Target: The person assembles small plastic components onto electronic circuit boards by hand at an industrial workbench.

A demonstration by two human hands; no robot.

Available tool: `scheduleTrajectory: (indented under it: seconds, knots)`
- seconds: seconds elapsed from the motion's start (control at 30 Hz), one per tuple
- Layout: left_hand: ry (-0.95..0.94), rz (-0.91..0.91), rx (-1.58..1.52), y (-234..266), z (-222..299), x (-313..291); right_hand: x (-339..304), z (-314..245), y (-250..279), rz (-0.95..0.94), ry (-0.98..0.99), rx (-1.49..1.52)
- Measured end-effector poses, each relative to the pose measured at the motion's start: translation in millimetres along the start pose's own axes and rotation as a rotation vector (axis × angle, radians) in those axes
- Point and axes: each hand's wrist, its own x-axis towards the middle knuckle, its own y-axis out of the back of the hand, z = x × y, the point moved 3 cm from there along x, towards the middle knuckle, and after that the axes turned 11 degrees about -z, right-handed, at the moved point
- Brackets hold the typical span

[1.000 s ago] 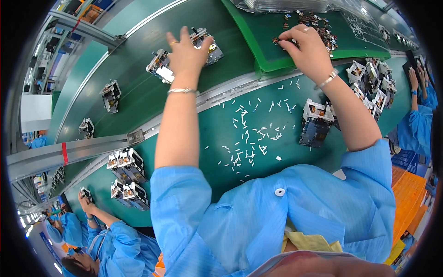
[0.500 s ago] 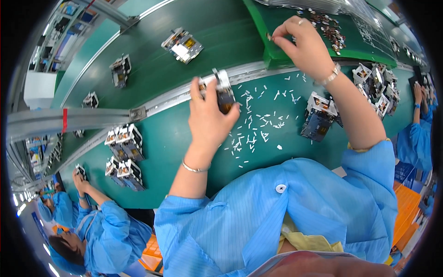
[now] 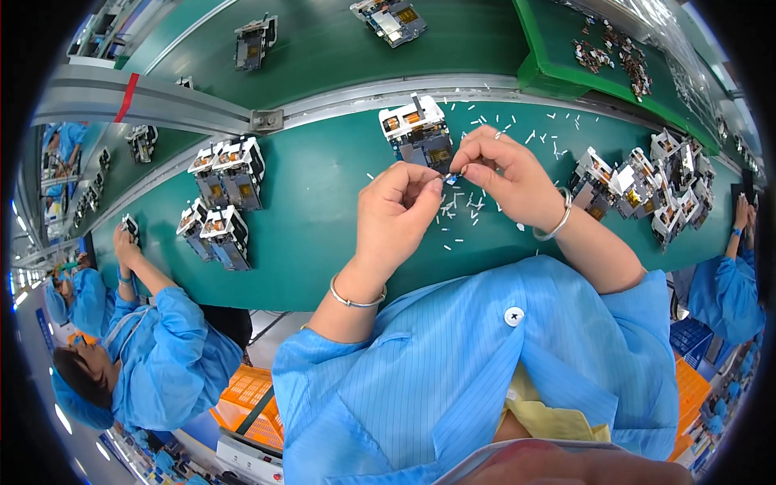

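Observation:
My left hand (image 3: pixel 398 212) and my right hand (image 3: pixel 511 179) meet over the green bench. Both are closed in a fingertip pinch on a tiny part (image 3: pixel 453 175), whose exact kind is too small to make out. Just beyond the fingertips sits an electronic module (image 3: pixel 423 150), a dark circuit board with a white frame and copper-coloured pieces at its far end. Neither hand grips this module. Small white strips (image 3: pixel 461 208) lie scattered beneath and around my fingers, partly hidden by them.
Several similar modules stand grouped at left (image 3: pixel 228 187) and piled at right (image 3: pixel 667 190). A green tray (image 3: pixel 540 74) holds many tiny parts (image 3: pixel 618 61). Behind the metal rail (image 3: pixel 339 103), more modules (image 3: pixel 255 42) rest on a green belt. Co-workers (image 3: pixel 166 347) sit on both sides.
My right hand has come from the tray to the bench middle. My left hand has let go of the module and now pinches the tiny part with the right. The view has shifted.

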Motion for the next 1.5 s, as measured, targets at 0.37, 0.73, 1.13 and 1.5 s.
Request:
scheduleTrajectory:
  seconds: [0.37,0.73,1.13,1.5]
  knots:
    - [0.136,-0.003,-0.295,-9,-12,-2,-6,-22,-13,0.301,0.367,-0.833]
    - [0.412,-0.212,-0.994,-9,-28,-2,-15,-5,-7,0.247,0.41,-0.781]
    - [-0.194,0.288,0.698,29,-14,26,40,5,3,0.327,0.223,-0.611]
    - [-0.136,0.096,0.465,29,-42,40,57,11,-6,0.391,0.222,-0.734]
